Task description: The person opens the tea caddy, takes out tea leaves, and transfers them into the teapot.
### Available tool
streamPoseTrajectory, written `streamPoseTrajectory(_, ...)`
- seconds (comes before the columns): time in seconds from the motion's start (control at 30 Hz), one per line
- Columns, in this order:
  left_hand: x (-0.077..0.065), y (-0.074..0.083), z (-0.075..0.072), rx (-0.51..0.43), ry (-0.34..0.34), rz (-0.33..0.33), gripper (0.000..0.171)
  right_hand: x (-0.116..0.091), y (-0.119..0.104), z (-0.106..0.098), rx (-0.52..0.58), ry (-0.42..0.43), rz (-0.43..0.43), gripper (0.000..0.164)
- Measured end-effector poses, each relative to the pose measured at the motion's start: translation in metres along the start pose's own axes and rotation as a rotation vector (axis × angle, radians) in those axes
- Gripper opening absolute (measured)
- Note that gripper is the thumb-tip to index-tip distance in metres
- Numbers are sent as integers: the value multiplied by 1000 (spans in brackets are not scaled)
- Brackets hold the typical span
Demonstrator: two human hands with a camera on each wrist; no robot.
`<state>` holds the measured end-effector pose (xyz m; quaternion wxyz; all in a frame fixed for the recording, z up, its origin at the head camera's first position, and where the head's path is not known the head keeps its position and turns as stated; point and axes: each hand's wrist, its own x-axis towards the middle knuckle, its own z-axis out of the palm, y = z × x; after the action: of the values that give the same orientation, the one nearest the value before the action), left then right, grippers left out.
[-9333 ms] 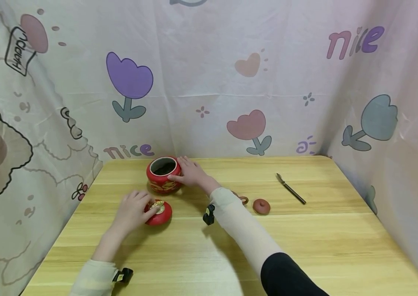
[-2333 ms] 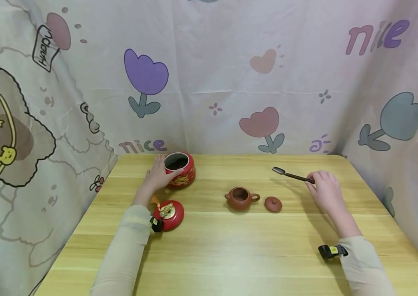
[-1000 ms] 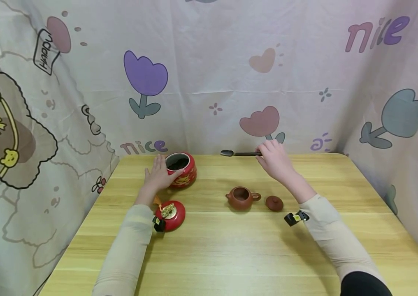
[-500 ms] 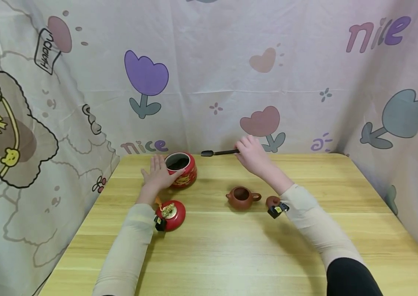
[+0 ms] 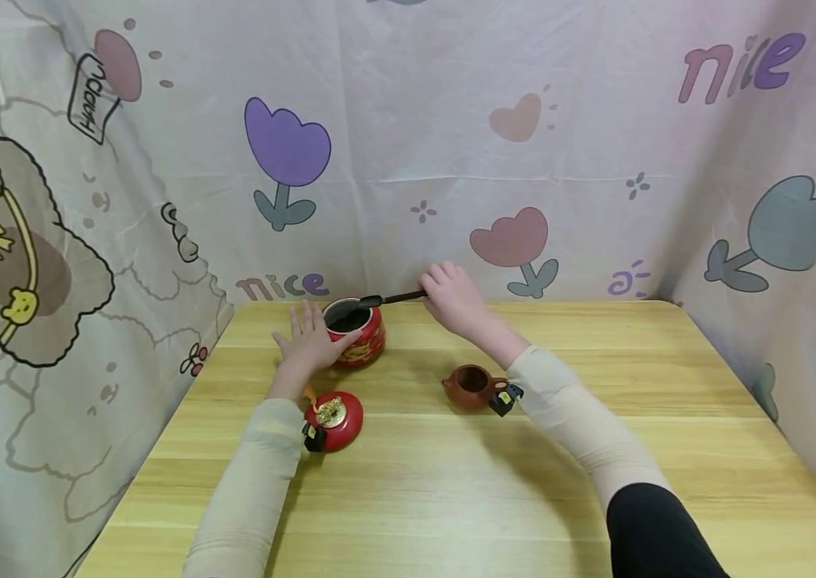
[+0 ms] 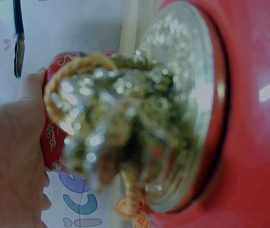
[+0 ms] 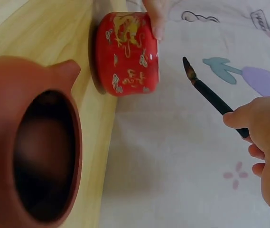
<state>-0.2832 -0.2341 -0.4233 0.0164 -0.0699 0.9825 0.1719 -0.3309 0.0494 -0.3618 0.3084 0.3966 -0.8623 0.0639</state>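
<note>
A printed cloth backdrop [image 5: 393,136] hangs behind the wood-grain surface [image 5: 408,506]. Clock positions refer to the uncovered red jar [image 5: 362,352] on the surface, head view. The left hand [image 5: 308,347], fingers spread wide, rests against the jar at 9 o'clock. The right hand [image 5: 454,300], at 2 o'clock, pinches the scoop [image 5: 402,297]; its tip is above the rim, not touching. Red lid [image 5: 347,427]: 6 o'clock. Brown teapot [image 5: 466,400]: 4 o'clock.
</note>
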Motion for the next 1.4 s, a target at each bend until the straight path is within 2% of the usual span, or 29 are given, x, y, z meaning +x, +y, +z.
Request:
streamPoseTrajectory(0.4, 1, 1, 1, -4, -1, -5, 121, 30, -18, 22, -93, -63, -58, 12)
streamPoseTrajectory(0.73, 1, 0, 3, -10, -12, -9, 121, 43, -31, 37, -264, -156, -140, 17)
streamPoseTrajectory(0.9, 1, -1, 3, -18, -5, -16, 121, 47, -38, 41, -290, -182, -171, 18)
streamPoseTrajectory(1.27, 0, -1, 3, -27, -3, -8, 122, 51, -48, 49, -304, -130, -282, 20)
streamPoseTrajectory(1.4, 1, -1, 3, -16, 1, -7, 122, 53, -51, 52, -279, -165, -286, 22)
